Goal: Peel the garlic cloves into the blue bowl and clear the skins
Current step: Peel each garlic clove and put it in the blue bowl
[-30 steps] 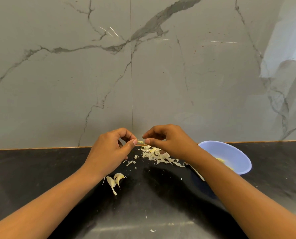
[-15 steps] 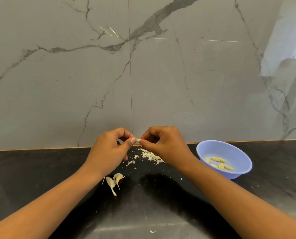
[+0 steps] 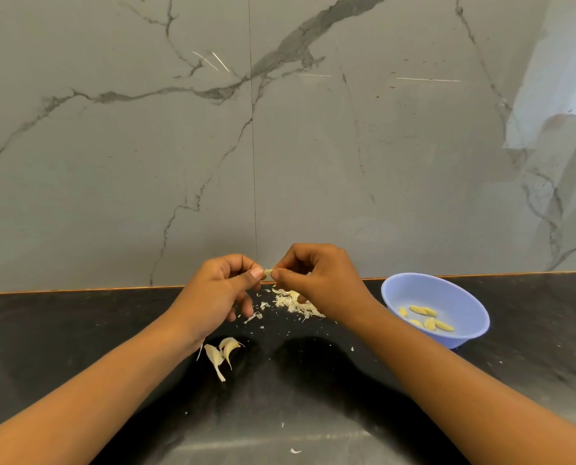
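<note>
Few unpeeled cloves (image 3: 222, 355) on counter (image 3: 78, 347) by left wrist. Left hand (image 3: 217, 290) and right hand (image 3: 320, 278) both pinch one small clove (image 3: 268, 272) at fingertips, same grip as second ago. Skins (image 3: 295, 305) heaped under right hand. Right forearm now clear of blue bowl (image 3: 414, 286) to its right, peeled cloves (image 3: 427, 318) inside. Peeling goes on; skins uncleared.

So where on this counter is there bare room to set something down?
Bare counter lies left of the left hand and right of the blue bowl. Crowded: the skin pile under the right hand, unpeeled cloves beside the left forearm.
</note>
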Demonstrator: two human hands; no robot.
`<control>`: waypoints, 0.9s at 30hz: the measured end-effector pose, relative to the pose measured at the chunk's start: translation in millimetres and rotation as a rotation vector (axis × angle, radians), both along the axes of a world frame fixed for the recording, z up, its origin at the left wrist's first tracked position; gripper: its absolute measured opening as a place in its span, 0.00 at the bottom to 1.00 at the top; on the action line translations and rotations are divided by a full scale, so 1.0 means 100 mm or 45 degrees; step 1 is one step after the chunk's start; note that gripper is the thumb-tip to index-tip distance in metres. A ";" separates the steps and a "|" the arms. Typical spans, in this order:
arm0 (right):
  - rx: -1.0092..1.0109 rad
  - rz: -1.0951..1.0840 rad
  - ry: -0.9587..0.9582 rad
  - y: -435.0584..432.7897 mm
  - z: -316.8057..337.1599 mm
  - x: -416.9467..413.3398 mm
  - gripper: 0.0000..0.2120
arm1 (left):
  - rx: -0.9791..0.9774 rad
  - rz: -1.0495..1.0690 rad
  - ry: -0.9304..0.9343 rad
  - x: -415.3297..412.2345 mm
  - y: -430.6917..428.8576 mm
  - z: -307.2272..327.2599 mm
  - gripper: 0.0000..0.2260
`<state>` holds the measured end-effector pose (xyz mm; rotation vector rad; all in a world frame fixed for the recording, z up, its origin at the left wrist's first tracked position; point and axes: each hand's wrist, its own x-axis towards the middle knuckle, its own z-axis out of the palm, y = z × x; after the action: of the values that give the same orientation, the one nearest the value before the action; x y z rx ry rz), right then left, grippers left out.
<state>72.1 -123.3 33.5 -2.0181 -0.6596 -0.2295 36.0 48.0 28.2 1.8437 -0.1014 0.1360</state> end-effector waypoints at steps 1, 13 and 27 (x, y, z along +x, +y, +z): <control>0.065 0.029 0.121 0.00 0.01 0.00 0.04 | 0.014 0.001 -0.010 0.00 0.00 0.00 0.07; 0.376 0.170 0.609 -0.16 0.17 0.03 0.10 | 0.218 0.085 -0.125 -0.01 -0.01 -0.01 0.12; 0.491 0.372 0.838 -0.25 0.23 0.05 0.13 | 0.636 0.076 -0.352 0.01 0.02 -0.05 0.01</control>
<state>76.9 -148.5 56.3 -1.4740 -0.4326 0.4379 36.6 49.7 23.2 2.3174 -0.2947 0.4397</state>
